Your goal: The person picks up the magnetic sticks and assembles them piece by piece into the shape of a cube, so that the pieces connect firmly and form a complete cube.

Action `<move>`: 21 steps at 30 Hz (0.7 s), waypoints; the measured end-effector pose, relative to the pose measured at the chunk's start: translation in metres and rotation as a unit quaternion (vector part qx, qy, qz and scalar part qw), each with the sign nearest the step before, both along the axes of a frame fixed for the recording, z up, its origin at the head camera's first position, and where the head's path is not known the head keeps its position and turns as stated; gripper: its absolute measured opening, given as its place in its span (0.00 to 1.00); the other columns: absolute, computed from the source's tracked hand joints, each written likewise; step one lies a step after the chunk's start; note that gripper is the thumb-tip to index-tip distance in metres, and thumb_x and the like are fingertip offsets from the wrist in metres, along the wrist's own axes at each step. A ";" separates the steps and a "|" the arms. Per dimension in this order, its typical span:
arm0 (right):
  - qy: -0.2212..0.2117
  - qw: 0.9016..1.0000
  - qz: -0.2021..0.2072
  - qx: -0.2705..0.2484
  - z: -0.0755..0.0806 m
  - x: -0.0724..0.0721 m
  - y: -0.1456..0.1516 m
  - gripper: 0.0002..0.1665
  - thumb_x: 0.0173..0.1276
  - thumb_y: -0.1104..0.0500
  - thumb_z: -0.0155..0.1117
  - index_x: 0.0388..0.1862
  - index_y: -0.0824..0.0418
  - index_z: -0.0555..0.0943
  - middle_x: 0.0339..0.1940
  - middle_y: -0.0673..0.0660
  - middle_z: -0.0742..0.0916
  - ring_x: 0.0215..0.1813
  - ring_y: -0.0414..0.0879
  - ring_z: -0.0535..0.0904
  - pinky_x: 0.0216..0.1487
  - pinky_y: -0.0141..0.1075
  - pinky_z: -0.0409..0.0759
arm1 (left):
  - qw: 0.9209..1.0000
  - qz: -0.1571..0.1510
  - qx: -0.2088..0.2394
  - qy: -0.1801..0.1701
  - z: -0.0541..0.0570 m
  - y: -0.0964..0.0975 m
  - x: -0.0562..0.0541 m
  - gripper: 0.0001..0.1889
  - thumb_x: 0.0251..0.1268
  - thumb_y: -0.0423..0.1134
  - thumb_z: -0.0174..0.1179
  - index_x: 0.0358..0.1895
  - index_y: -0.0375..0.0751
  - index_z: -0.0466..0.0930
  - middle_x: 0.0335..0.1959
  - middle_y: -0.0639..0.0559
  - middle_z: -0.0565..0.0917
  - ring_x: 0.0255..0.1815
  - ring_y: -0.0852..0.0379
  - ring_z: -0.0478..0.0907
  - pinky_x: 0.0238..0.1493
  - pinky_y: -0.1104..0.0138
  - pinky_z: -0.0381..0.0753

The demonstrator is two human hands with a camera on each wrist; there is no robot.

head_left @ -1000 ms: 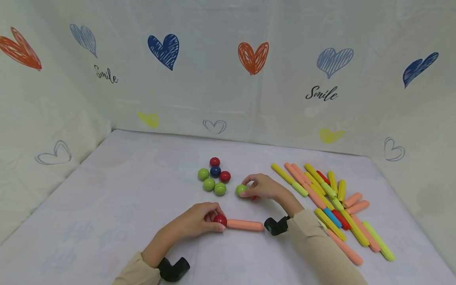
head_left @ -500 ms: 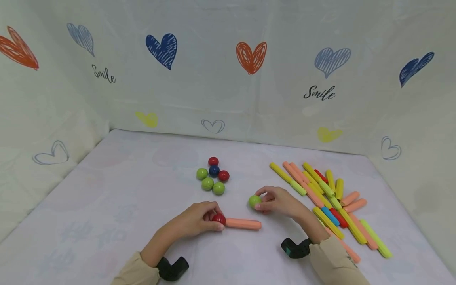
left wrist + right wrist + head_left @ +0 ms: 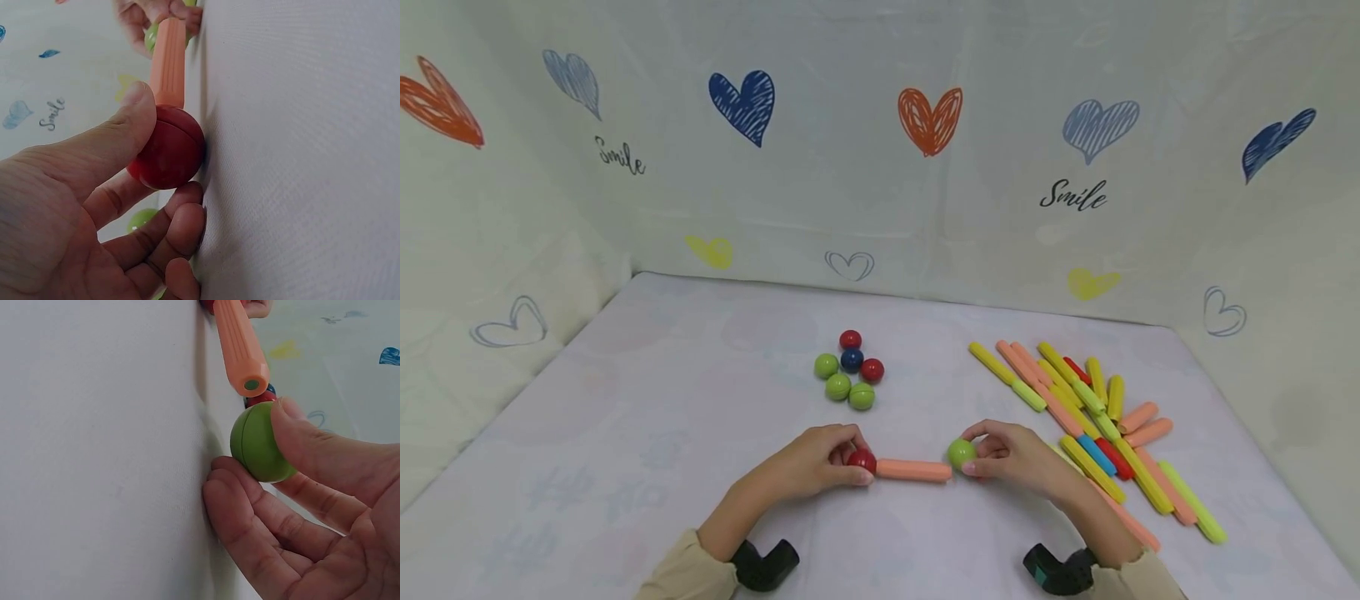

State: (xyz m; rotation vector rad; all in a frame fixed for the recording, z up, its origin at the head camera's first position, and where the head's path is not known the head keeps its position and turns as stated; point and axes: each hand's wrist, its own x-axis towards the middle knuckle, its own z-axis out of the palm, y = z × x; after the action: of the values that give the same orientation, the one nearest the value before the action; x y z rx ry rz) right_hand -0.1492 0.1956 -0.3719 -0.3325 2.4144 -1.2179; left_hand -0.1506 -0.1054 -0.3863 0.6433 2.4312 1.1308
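My left hand (image 3: 811, 462) pinches a glossy red ball (image 3: 169, 150) between thumb and fingers, low over the table. One end of an orange ribbed stick (image 3: 913, 471) meets that ball, and the stick points right. At the stick's free end, a small green disc shows in the tip in the right wrist view. My right hand (image 3: 1018, 458) pinches a green ball (image 3: 259, 442) with a seam line around it. This ball is close to the stick's free end, with a small gap between them in the right wrist view.
Behind the hands sits a cluster of green, red and blue balls (image 3: 852, 361). To the right lies a loose pile of yellow, orange, lime, red and blue sticks (image 3: 1082, 408), partly behind my right forearm. A printed cloth backdrop (image 3: 842, 192) rises along the table's far edge.
My right hand has carried the green ball away from the cluster, to the right and nearer to me, up to the orange stick's free end. My left hand has stayed in place.
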 end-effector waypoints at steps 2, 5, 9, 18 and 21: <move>-0.003 1.000 0.002 -0.006 0.000 0.003 0.002 0.26 0.57 0.50 0.69 0.50 0.62 0.76 0.30 0.53 0.82 0.32 0.45 0.76 0.34 0.32 0.74 | 1.000 -0.002 0.003 0.000 0.000 0.000 0.000 0.14 0.55 0.48 0.65 0.41 0.47 0.76 0.27 0.56 0.73 0.29 0.60 0.69 0.27 0.72 0.67; -0.009 1.000 0.000 -0.007 -0.001 0.008 0.004 0.26 0.57 0.49 0.69 0.50 0.61 0.76 0.30 0.53 0.82 0.32 0.45 0.76 0.33 0.31 0.74 | 1.000 -0.003 0.006 0.000 0.000 0.000 0.000 0.14 0.55 0.47 0.65 0.41 0.46 0.76 0.27 0.55 0.73 0.29 0.59 0.69 0.27 0.72 0.67; -0.012 1.000 -0.010 0.002 -0.001 0.013 0.004 0.26 0.55 0.48 0.70 0.48 0.60 0.77 0.30 0.52 0.81 0.32 0.44 0.75 0.32 0.31 0.73 | 1.000 -0.002 0.006 -0.003 0.001 0.000 0.000 0.14 0.55 0.47 0.66 0.41 0.46 0.76 0.27 0.55 0.73 0.29 0.59 0.69 0.26 0.72 0.67; 0.027 0.999 -0.009 0.028 -0.002 0.016 -0.001 0.24 0.54 0.49 0.71 0.46 0.59 0.79 0.27 0.51 0.79 0.28 0.42 0.73 0.28 0.29 0.72 | 1.000 0.008 -0.001 -0.007 0.000 0.002 0.000 0.13 0.55 0.48 0.66 0.40 0.48 0.76 0.27 0.57 0.74 0.28 0.61 0.69 0.27 0.73 0.68; 0.028 0.999 -0.010 0.030 -0.003 0.016 -0.001 0.24 0.53 0.49 0.71 0.46 0.59 0.79 0.27 0.51 0.79 0.28 0.42 0.73 0.27 0.29 0.71 | 1.000 0.012 0.003 -0.006 0.000 0.002 0.001 0.13 0.55 0.48 0.65 0.40 0.49 0.76 0.27 0.57 0.73 0.28 0.61 0.69 0.27 0.73 0.68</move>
State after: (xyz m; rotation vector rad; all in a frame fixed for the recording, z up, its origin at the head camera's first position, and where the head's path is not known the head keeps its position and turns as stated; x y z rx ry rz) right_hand -0.1330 0.1944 -0.3745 -0.3285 2.5022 -1.1557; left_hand -0.1491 -0.1037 -0.3867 0.6091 2.4318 1.1493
